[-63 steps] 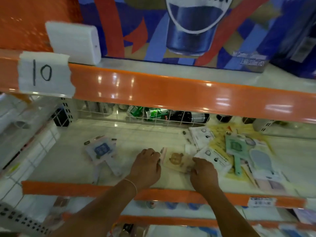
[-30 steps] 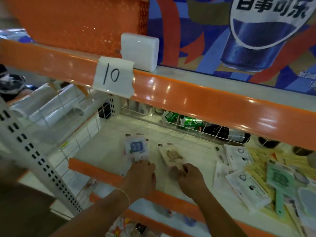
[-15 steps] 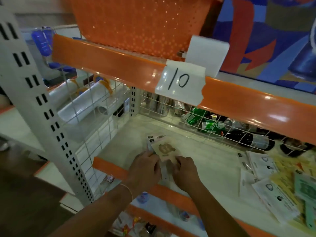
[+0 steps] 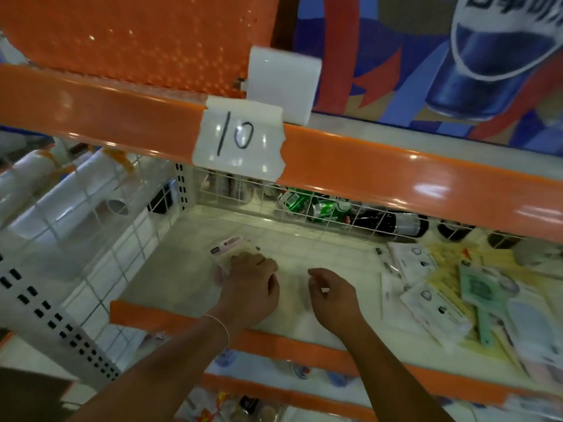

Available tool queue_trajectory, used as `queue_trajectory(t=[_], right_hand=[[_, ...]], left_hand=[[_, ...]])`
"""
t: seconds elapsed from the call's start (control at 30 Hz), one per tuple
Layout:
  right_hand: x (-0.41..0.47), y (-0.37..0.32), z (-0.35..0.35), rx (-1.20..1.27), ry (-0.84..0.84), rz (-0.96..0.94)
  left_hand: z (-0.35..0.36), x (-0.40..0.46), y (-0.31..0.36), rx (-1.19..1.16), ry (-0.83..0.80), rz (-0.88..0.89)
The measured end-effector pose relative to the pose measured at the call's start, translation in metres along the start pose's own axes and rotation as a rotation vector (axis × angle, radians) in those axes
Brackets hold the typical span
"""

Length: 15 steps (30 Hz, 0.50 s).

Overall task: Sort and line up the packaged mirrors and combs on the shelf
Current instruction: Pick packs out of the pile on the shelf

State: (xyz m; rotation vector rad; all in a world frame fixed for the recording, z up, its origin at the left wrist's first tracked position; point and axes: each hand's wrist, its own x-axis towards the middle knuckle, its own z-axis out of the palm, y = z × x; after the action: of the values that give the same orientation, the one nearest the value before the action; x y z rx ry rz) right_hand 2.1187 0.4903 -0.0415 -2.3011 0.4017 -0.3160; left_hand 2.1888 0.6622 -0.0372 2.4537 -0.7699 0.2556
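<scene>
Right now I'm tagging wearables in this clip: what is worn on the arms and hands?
Both forearms are bare, no sleeves or gloves in view. The left hand has a thin pale bracelet around its wrist. The right hand shows nothing worn.

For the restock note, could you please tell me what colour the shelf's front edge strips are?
Glossy orange front edge strips, clearest in the head view.
</scene>
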Motion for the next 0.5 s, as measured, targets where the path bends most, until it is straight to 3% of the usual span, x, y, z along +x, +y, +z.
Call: queue_trajectory(t=[0.13, 0.5], right_hand=[[-0.006, 0.035, -0.043, -0.009, 0.084, 0.122], [-0.028, 0.124, -0.155, -0.074, 0.282, 0.255]], left_hand=[[0.013, 0.013, 0.035, 0.053, -0.027, 0.065], [0.081, 0.044, 0.161, -0.020, -0.299, 0.186]])
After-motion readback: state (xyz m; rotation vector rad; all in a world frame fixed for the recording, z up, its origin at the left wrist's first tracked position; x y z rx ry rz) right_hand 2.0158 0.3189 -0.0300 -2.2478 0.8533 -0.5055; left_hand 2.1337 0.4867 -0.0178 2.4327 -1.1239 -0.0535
